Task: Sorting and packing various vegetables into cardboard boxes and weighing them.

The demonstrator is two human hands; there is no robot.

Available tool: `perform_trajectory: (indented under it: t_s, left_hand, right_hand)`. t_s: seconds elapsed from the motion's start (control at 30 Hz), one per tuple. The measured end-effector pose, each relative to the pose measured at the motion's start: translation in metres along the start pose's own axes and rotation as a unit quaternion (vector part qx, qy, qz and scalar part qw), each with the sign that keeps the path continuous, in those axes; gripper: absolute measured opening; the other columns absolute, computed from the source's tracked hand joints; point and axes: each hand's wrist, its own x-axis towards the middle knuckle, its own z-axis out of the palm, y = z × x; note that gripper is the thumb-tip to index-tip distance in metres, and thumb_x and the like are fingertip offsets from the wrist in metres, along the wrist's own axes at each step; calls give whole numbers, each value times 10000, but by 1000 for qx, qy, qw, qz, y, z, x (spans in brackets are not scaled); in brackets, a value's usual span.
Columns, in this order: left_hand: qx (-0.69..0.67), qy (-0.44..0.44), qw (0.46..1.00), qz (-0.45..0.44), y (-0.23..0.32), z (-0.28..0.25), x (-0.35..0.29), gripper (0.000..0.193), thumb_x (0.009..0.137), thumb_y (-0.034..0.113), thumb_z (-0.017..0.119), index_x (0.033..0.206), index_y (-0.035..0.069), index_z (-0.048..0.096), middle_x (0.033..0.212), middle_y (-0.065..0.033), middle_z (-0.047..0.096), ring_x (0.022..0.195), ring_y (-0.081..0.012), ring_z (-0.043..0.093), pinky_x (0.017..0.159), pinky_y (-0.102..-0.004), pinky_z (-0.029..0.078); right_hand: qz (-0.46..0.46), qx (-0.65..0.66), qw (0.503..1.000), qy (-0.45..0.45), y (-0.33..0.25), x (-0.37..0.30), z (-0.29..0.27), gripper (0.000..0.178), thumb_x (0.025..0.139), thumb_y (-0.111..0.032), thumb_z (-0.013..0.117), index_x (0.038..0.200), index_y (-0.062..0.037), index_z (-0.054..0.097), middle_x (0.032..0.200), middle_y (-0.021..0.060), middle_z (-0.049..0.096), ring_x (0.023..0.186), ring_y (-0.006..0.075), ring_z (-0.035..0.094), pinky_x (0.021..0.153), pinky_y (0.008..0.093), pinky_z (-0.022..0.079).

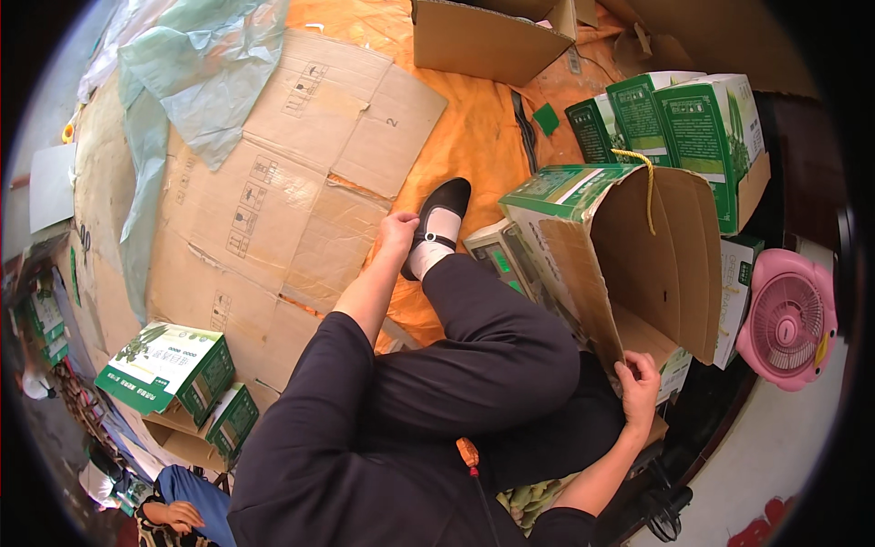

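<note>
My left hand (396,234) is closed at the side of a black strapped shoe (447,198) on my foot, its fingertips pinching by the strap. On the right, my right hand (638,390) grips the lower near edge of an open green and white carton (570,193). The carton lies on its side, its brown inside facing right, and a yellow cord handle (651,187) hangs over its rim. Beside the shoe, partly behind the carton, stands a grey device with a green display (501,260).
Flattened cardboard (273,191) covers the left over an orange sheet (456,118). Green and white boxes stand at far right (693,137) and lower left (173,360). A brown carton (488,41) is at the back, a pink fan (788,319) at right. Another person's hand (182,515) shows lower left.
</note>
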Motion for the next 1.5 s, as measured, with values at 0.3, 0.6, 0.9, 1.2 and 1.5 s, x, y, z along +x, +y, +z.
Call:
perform_trajectory:
  t_s: [0.3, 0.6, 0.9, 1.2, 1.5]
  left_hand:
    - [13, 22, 1000, 6, 4, 1, 2, 76, 786, 84, 674, 828, 20, 678, 747, -51, 652, 671, -125, 585, 638, -277, 473]
    - [118, 38, 991, 45, -16, -4, 22, 247, 881, 229, 475, 908, 11, 587, 911, -228, 622, 895, -394, 585, 793, -465, 449]
    - [116, -6, 993, 23, -38, -77, 11, 394, 910, 295, 407, 796, -40, 582, 744, -229, 596, 664, -330, 596, 629, -437, 460]
    - [-80, -50, 991, -100, 7, -112, -45, 226, 918, 295, 528, 765, 130, 542, 671, 4, 551, 596, -119, 536, 566, -287, 460]
    - [-92, -118, 988, -40, 57, -112, -96, 217, 787, 241, 720, 728, 107, 560, 713, -10, 606, 671, -115, 584, 629, -271, 453]
  right_hand:
    - [4, 8, 1000, -9, -1, 3, 1, 161, 734, 21, 655, 894, 26, 639, 756, 0, 501, 666, 85, 447, 617, 217, 371]
    - [-6, -7, 1000, 2, -3, 3, 0, 202, 716, 50, 653, 914, 12, 648, 760, 17, 516, 654, 88, 475, 617, 218, 404]
    - [16, 38, 999, 3, 2, 5, -1, 217, 701, 51, 647, 915, 15, 649, 753, 16, 527, 660, 89, 480, 628, 220, 410]
    - [-2, 57, 998, -16, 1, 6, -2, 223, 695, 40, 646, 916, 14, 645, 743, 23, 523, 659, 96, 487, 624, 230, 417]
    - [-27, 52, 998, -21, 9, 4, -2, 258, 668, 53, 633, 925, 25, 634, 761, 25, 508, 686, 115, 493, 638, 240, 432]
